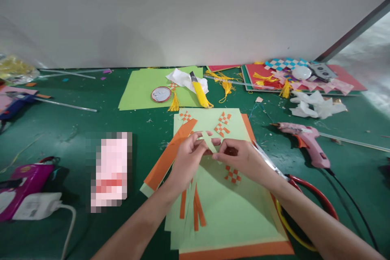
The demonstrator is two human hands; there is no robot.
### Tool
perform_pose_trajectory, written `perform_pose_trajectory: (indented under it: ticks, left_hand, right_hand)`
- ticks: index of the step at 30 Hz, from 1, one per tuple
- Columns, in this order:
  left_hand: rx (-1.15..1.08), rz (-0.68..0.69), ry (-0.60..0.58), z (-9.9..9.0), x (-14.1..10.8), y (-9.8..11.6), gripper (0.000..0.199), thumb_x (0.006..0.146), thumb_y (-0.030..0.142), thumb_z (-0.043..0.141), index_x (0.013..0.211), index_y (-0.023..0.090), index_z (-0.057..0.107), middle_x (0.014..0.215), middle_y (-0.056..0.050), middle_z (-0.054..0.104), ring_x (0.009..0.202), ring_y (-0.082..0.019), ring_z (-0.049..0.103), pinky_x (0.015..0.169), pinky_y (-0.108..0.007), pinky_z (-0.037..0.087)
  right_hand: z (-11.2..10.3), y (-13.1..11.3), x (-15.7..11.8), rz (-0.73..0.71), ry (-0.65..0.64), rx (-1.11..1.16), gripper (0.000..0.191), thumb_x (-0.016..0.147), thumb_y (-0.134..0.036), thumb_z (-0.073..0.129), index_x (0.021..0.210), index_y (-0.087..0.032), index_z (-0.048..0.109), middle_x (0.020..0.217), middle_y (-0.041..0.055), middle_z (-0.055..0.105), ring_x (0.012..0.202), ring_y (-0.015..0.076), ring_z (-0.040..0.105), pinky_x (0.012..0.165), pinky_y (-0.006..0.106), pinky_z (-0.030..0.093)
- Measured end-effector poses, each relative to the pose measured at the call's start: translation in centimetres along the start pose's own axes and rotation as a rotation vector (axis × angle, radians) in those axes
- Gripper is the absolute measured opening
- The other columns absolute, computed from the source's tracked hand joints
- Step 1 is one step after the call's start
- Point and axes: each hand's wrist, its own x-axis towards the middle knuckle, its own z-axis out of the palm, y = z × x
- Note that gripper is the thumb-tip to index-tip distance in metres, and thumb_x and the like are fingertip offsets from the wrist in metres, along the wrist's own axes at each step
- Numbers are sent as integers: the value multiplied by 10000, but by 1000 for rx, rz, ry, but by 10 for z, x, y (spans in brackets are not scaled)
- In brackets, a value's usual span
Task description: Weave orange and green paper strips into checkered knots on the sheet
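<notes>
Right hand (237, 152) pinches pale strip (209, 143); its forearm (307, 215) partly covers scissors (312, 185).

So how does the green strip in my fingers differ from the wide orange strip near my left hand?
The green strip is narrower and shorter than the orange strip. The green strip is held between your left hand and right hand; the orange strip lies slanted across the pale sheet's left edge. Both are flat and longer than wide.
</notes>
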Motion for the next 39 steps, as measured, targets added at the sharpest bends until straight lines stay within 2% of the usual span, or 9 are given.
perform_pose_trajectory:
  ticks: [3,8,14,20,22,25,30,35,39]
  left_hand:
    - [-49,-3,-2,0,1,-3,345,885,307,610,1210,190,597,1141,-98,716,1003,-209,687,813,-282,527]
    - [-103,21,12,1,3,-5,364,893,337,607,1215,168,589,1142,-120,711,1055,-221,668,830,-293,532]
    - [-101,-28,3,3,1,-3,344,869,320,634,1183,185,598,1117,-94,719,994,-211,688,844,-302,532]
    - [-21,-27,-48,5,0,2,221,886,388,609,886,172,656,914,-44,724,864,-170,685,822,-286,532]
    - [-29,-59,-136,5,-1,2,257,892,395,595,835,160,680,871,-55,718,831,-177,681,787,-294,539]
    - [-99,-105,-253,5,-1,1,256,897,378,598,929,155,720,921,-79,727,844,-186,682,787,-309,539]
    - [-188,-121,-366,4,-3,3,246,904,335,614,998,138,726,966,-105,741,831,-167,689,813,-297,539]
    - [-206,-174,-372,3,-3,1,260,879,327,655,1008,112,723,982,-126,744,835,-175,701,818,-303,543]
    - [-236,-203,-368,4,-1,-1,253,862,338,675,967,115,731,959,-120,750,786,-160,703,783,-285,542]
  right_hand:
    - [2,2,1,-31,-3,10,300,776,-445,669,669,-201,529,687,-18,613,592,107,479,539,229,358]
    - [-1,0,0,-27,6,-34,286,788,-458,655,704,-195,579,669,-22,598,591,103,454,533,225,333]
    - [-5,-5,-2,47,-117,93,384,783,-473,647,574,-177,518,541,-61,371,521,71,285,489,235,211]
    - [-8,-2,1,21,-43,313,405,791,-529,649,612,-181,545,535,-68,337,515,75,246,483,255,165]
    - [-8,-1,1,11,-22,390,397,797,-526,654,623,-180,565,529,-68,344,509,76,257,484,254,185]
    - [-7,1,2,5,-10,513,385,796,-504,672,613,-178,576,519,-69,353,494,71,279,484,245,238]
    - [-5,4,1,39,-34,653,335,790,-481,693,670,-179,608,537,-63,426,481,66,368,474,227,306]
    - [-1,0,-2,76,-89,718,336,795,-476,690,661,-189,579,508,-69,438,459,79,444,480,237,377]
    - [0,-2,-3,76,-86,707,336,796,-469,693,654,-184,588,508,-67,447,458,72,442,460,223,369]
